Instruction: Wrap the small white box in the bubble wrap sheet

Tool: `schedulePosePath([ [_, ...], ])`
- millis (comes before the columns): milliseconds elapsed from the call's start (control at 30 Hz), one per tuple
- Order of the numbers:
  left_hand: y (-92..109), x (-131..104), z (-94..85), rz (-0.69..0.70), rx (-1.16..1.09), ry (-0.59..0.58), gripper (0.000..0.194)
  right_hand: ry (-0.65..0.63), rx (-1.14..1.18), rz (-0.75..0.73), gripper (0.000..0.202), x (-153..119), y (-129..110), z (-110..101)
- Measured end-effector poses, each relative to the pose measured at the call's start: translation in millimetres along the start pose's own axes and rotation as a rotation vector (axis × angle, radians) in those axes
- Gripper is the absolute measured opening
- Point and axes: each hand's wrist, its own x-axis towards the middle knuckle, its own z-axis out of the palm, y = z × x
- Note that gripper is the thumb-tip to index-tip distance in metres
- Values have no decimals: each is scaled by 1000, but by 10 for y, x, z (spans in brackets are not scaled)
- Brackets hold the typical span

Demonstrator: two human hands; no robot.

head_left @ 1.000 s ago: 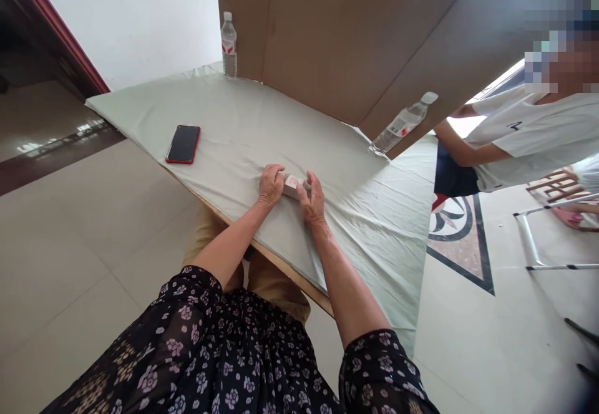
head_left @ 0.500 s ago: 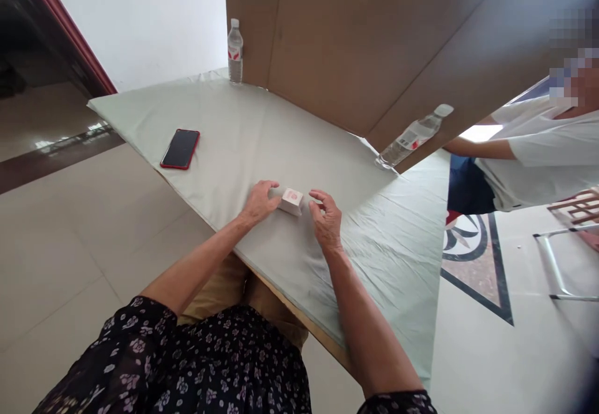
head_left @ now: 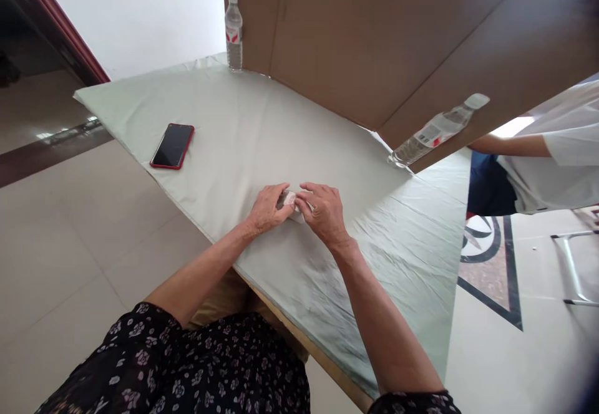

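Note:
A small pale box point(head_left: 289, 199) with faint reddish print sits on the light green tablecloth point(head_left: 224, 133), partly covered by my fingers. My left hand point(head_left: 270, 208) closes on its left side, thumb along the near edge and fingers over the far edge. From the right, my right hand point(head_left: 322, 209) has thumb and fingertips drawn together on the box's right end. The fingertips of both hands nearly meet over it.
A red-edged phone point(head_left: 172, 146) lies left on the cloth. One water bottle point(head_left: 234, 35) stands at the back beside a tall cardboard panel point(head_left: 346, 40); another bottle point(head_left: 433, 132) leans in view at right. Beyond the panel is a person in a white shirt point(head_left: 573, 152).
Both hands have come inward from either side of the box and now grip it. The view has shifted slightly.

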Motion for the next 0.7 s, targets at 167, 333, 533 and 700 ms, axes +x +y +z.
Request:
schedulePosePath([
  [167,58,-21,-13,23,-22,12,55,37,-59,-24,21,61,-21,47],
  [333,93,-59,-15,38,-139,3,67,76,-36,25,14,174,-5,0],
  [533,103,-50,-21,35,-262,-25,79,80,-58,45,12,439,104,-146],
  [700,108,-25,-52,-3,-430,-93,75,94,-56,68,12,765,305,-146],
])
